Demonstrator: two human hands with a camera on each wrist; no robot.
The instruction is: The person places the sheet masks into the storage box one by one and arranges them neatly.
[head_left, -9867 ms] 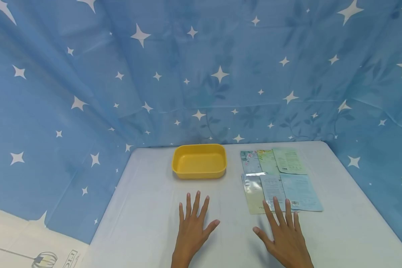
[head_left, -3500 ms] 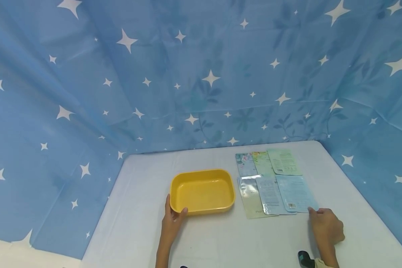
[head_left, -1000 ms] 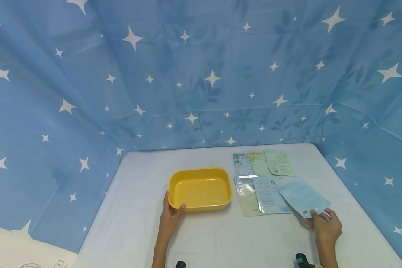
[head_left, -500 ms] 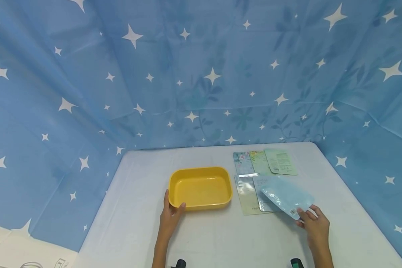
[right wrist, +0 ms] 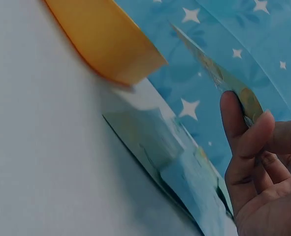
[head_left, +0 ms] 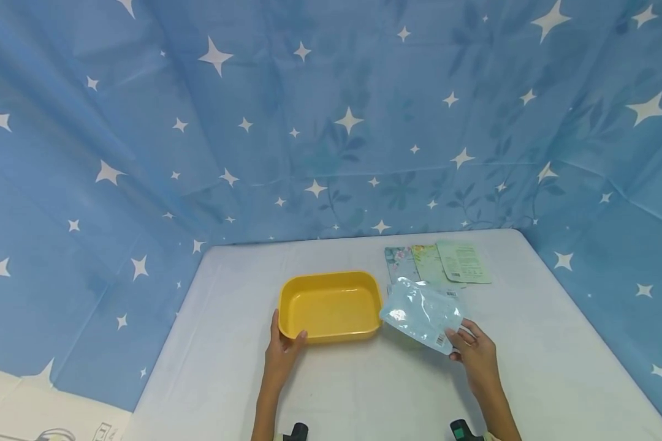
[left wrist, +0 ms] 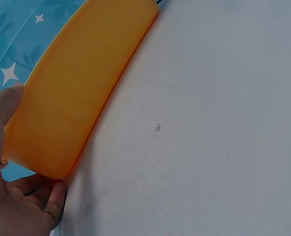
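Note:
A yellow plastic tray (head_left: 331, 337) rests on the white table, its inside bare. At its near left corner my left hand (head_left: 279, 361) grips it, thumb at the rim and fingers around the side, also seen in the left wrist view on the tray's wall (left wrist: 76, 88). My right hand (head_left: 479, 362) pinches a light blue flat packet (head_left: 419, 313), like a sheet mask sachet, by its near right corner. The packet hangs tilted in the air beside the tray's right end. In the right wrist view the packet (right wrist: 218, 73) appears nearly edge-on between thumb and fingers.
Behind the held packet lie a blue floral packet (head_left: 400, 262), a yellow-green packet (head_left: 429, 262) and a pale green packet (head_left: 464, 263). Nearer packets (right wrist: 155, 137) are mostly hidden in the head view. A blue star-patterned curtain (head_left: 331, 135) stands behind the table (head_left: 364, 392).
My right hand has lifted the light blue packet off the right of the group and carried it leftward, toward the tray. Earlier, my left hand took hold of the tray, which moved nearer.

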